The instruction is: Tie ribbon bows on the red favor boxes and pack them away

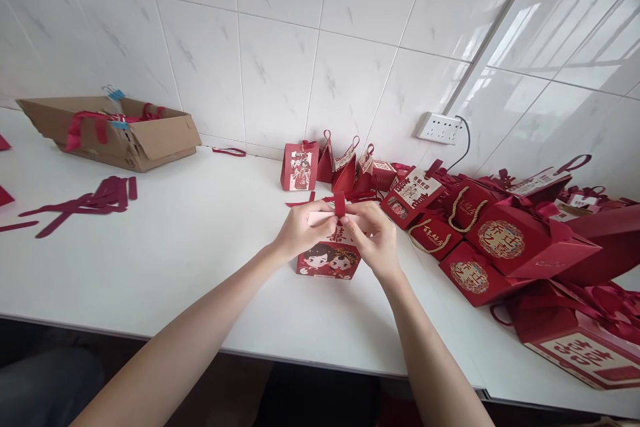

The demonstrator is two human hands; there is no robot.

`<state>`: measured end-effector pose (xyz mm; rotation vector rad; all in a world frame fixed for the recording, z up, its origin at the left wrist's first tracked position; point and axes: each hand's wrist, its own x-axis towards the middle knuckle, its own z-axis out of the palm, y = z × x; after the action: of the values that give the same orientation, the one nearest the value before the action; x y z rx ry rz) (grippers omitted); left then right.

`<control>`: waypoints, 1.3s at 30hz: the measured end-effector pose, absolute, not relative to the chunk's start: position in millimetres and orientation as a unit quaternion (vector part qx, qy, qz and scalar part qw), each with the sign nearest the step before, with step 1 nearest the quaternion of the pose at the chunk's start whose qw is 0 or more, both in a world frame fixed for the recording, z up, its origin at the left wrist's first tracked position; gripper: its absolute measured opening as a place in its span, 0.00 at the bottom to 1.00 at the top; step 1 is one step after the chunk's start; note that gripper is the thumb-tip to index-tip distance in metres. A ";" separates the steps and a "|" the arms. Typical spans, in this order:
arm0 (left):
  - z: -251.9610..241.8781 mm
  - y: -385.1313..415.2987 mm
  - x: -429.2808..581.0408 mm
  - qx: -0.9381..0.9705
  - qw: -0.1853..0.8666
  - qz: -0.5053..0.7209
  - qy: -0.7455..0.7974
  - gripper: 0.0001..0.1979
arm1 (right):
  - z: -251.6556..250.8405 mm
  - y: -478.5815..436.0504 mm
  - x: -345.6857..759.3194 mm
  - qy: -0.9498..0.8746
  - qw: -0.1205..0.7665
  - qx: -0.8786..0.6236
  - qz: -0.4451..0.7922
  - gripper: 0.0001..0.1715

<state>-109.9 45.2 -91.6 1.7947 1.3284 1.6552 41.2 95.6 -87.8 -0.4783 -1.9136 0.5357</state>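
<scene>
A red paper gift box (327, 260) printed with a cartoon couple stands upright on the white table in front of me. My left hand (303, 227) is closed around the left side of its top, thumb pressed near the middle. From the right, my right hand (373, 233) closes on the top, its fingertips at the base of a short red ribbon (340, 203) that sticks up between both hands. The thumbs nearly meet there, and my fingers hide part of the box's top edge and the ribbon's lower end.
Loose red ribbons (107, 200) lie on the white table (200, 247) at left, near an open cardboard box (160, 140) holding ribbons and clips. Small finished boxes (300, 167) stand by the wall. Many red gift boxes (505, 240) are heaped at right, below a socket strip (440, 128).
</scene>
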 end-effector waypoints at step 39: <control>-99.2 45.2 -107.9 0.607 0.191 0.599 0.485 0.14 | -83.4 96.8 44.2 -0.755 0.471 -0.208 0.406 0.10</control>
<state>-107.9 45.2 -99.2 1.7063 1.3624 1.6834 44.2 96.8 -83.4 -0.5096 -1.8493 0.9951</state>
